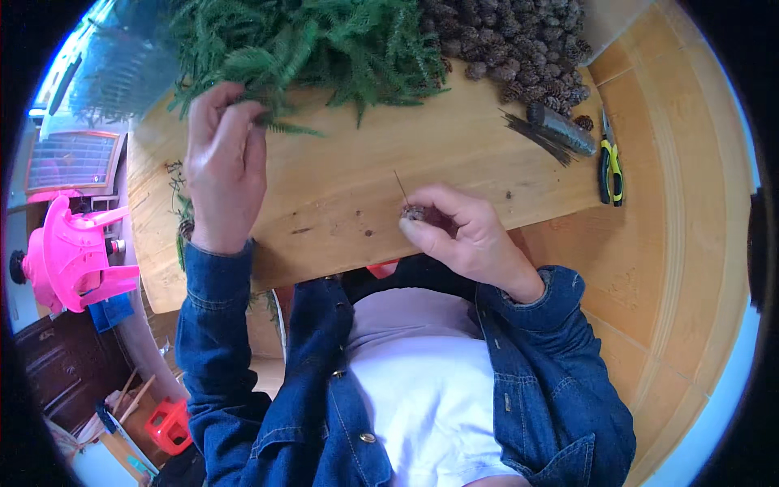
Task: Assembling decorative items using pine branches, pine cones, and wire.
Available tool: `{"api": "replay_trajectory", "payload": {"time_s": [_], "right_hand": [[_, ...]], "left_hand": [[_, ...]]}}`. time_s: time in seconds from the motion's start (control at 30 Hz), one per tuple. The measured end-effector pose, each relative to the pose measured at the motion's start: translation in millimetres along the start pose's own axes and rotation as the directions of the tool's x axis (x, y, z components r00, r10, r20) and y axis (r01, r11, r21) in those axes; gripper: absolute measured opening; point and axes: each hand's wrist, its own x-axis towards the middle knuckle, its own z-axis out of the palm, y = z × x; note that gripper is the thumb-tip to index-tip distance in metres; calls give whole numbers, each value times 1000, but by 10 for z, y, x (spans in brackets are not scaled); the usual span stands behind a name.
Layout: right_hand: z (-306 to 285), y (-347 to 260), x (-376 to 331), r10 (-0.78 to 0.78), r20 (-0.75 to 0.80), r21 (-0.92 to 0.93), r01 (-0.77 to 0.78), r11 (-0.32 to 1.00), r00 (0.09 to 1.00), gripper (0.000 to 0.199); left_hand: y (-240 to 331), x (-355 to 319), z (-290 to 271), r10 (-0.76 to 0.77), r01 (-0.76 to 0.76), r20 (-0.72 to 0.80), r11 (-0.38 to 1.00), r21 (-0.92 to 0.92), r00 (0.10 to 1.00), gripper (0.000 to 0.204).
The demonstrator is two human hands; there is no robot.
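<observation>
My left hand [223,158] reaches into a pile of green fir sprigs [316,49] at the far side of the wooden table [357,187] and pinches a sprig between its fingers. My right hand [462,231] rests near the table's front edge. It grips a small brown pine cone [413,213] with a thin wire sticking up from it. Both forearms wear blue denim sleeves.
A heap of brown pine cones [519,45] lies at the back right. Beside it sit a bundle of dark wires [542,138], a dark roll [561,128] and yellow-handled pliers [610,162]. A pink plastic chair [73,256] stands on the left, a red stool [169,424] below.
</observation>
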Motion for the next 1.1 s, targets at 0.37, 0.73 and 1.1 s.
{"api": "replay_trajectory", "payload": {"time_s": [0.37,0.73,1.1], "right_hand": [[128,-109,334,-60,3,372,55,927,998,26],[202,-137,544,34,52,626,-59,777,998,24],[151,-179,553,-38,68,326,14,945,997,23]], "left_hand": [[360,-411,-184,-54,60,47,990,-130,997,19],[490,-556,-59,-88,115,123,963,-244,989,25],[532,-362,-242,-114,106,-20,965,-240,993,28]]}}
